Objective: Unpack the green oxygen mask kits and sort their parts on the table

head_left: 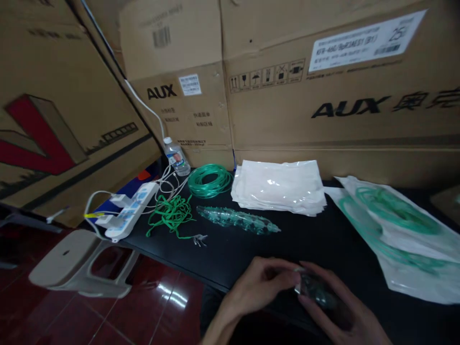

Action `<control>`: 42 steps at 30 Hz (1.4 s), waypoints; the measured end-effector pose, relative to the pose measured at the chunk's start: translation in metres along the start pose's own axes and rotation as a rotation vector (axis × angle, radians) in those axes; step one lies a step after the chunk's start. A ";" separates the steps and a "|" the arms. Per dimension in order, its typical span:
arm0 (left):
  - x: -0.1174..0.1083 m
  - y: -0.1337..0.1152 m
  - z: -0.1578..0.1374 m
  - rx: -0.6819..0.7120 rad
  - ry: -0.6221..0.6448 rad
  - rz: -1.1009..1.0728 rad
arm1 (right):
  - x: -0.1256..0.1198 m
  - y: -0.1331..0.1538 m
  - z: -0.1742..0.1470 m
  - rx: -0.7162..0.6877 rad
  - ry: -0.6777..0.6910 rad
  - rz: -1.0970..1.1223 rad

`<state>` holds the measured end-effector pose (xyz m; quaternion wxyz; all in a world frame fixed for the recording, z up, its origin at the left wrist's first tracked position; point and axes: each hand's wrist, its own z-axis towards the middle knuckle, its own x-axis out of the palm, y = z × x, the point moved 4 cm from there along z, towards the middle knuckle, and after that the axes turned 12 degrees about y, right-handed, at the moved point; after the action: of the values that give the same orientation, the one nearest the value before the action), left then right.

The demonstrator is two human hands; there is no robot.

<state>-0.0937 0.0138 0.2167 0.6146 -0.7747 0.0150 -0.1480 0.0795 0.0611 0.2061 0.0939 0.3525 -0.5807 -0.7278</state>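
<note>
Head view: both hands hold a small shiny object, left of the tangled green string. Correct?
Not the side: the head view shows the left hand and right hand holding the small shiny object to the right of the tangled green string.

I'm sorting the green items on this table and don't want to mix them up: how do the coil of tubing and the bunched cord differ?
The coil of tubing is wound in round loops, while the cord lies tangled. The coil of tubing looks translucent and glossy; the cord looks opaque. Both are green and rest on the black table.
</note>
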 end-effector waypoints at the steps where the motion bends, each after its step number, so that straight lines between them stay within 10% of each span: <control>1: -0.002 -0.001 -0.001 0.013 0.017 -0.038 | -0.001 0.003 0.001 0.050 -0.005 0.055; 14: -0.012 0.008 0.000 -0.063 0.107 -0.123 | 0.006 0.009 0.004 0.283 0.092 0.299; 42: 0.001 0.014 0.000 0.147 -0.247 0.118 | -0.002 0.017 0.019 0.013 0.102 0.026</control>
<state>-0.0910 0.0101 0.2037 0.6746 -0.7376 -0.0262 -0.0156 0.0650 0.0721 0.2236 0.1306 0.3822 -0.5846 -0.7036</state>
